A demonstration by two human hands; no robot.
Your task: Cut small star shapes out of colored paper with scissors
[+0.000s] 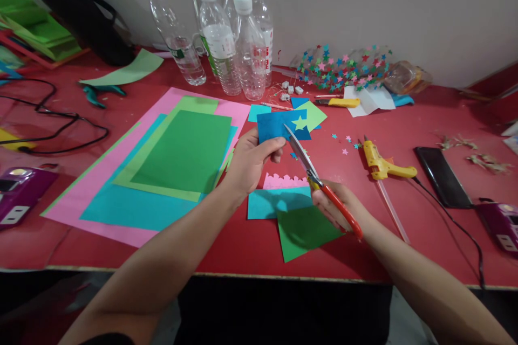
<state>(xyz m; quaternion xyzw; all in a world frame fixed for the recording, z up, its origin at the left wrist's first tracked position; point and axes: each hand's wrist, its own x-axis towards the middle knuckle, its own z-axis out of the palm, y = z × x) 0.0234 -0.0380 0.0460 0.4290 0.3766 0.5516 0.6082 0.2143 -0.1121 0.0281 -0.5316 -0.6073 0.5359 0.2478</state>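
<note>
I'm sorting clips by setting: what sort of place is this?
Probably a craft workspace: overlapping coloured sheets and a yellow glue gun lie on a red table, and the right hand holds red-handled scissors. Whether it's a home or workshop, I can't tell.

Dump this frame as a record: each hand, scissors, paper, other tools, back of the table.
left hand: pinching a blue paper piece
right hand: gripping red-handled scissors
scissors tips: at the blue paper piece; contact unclear
paper below hands: turquoise sheet, green sheet overlapping it
paper left of hands: stacked sheets, darker green on top
tools at right: yellow glue gun, black phone beyond it
back: clear capped bottles; coloured stars to their right
</note>
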